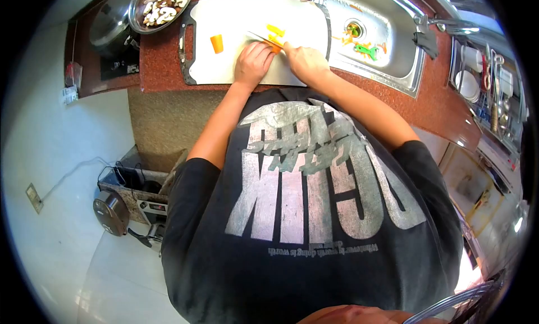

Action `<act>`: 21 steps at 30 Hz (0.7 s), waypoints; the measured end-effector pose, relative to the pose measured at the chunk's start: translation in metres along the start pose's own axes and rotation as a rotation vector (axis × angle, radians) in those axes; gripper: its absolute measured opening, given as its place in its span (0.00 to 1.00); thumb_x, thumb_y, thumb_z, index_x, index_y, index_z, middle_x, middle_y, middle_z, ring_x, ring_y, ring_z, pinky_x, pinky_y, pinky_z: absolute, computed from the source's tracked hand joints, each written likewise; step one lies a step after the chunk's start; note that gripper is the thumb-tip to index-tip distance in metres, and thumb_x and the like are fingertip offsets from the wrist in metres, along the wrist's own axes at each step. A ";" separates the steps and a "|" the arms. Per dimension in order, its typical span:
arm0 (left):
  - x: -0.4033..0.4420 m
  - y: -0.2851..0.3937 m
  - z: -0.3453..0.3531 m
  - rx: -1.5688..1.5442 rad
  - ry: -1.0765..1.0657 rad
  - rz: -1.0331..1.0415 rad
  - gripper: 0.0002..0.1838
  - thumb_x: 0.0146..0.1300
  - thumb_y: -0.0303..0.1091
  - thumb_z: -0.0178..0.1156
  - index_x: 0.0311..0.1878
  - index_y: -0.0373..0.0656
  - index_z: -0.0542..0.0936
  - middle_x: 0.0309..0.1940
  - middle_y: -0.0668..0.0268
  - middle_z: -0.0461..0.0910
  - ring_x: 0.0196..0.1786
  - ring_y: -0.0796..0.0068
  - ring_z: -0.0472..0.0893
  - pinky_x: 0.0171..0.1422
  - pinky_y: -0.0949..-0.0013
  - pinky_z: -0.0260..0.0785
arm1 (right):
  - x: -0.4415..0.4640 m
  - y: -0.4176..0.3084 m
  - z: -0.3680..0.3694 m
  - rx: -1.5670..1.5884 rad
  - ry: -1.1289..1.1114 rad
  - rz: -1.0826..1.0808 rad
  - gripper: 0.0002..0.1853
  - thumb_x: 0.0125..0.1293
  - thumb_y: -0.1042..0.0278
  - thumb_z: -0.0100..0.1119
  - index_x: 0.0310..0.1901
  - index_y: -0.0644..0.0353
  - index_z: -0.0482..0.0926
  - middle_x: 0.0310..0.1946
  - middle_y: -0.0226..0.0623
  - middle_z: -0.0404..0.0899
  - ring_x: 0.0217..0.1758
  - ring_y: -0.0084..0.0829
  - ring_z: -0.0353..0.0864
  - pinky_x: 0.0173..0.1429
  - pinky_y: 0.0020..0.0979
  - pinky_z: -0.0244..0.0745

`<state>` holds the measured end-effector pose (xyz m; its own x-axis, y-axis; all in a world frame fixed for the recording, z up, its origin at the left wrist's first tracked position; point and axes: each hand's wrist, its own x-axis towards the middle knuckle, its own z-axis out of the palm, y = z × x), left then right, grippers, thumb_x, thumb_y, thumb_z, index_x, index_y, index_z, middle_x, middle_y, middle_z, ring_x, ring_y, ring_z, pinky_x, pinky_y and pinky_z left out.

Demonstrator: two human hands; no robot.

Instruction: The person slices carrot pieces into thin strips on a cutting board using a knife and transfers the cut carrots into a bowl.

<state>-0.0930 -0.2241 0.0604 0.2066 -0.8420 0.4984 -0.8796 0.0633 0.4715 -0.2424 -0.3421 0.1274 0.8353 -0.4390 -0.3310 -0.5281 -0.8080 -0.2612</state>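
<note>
On the white cutting board (224, 21) my right hand (306, 63) is closed around the handle of a knife (263, 38), whose blade points to the upper left. My left hand (254, 61) lies beside the blade with its fingers bent over a piece of carrot (275, 48), which they partly hide. Cut carrot pieces (275, 30) lie just beyond the blade. A thicker carrot chunk (217, 44) rests on the board to the left of my left hand.
A glass bowl of sliced mushrooms (163, 8) stands at the upper left, near a lidded pot (114, 23). Right of the board is a steel sink (387, 71) holding a green peeler (368, 51) and orange peelings. A dish rack (488, 88) stands farther right.
</note>
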 end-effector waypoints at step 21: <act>-0.004 -0.003 -0.002 -0.004 0.015 0.006 0.07 0.60 0.29 0.73 0.41 0.41 0.88 0.39 0.66 0.87 0.43 0.66 0.85 0.50 0.63 0.78 | -0.020 -0.004 -0.001 -0.108 -0.022 -0.028 0.07 0.73 0.71 0.51 0.49 0.60 0.73 0.28 0.52 0.87 0.33 0.50 0.91 0.38 0.46 0.86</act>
<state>-0.0902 -0.2201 0.0580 0.2078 -0.8337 0.5117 -0.8791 0.0703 0.4715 -0.2569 -0.3304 0.1357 0.8455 -0.4080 -0.3446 -0.4842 -0.8579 -0.1723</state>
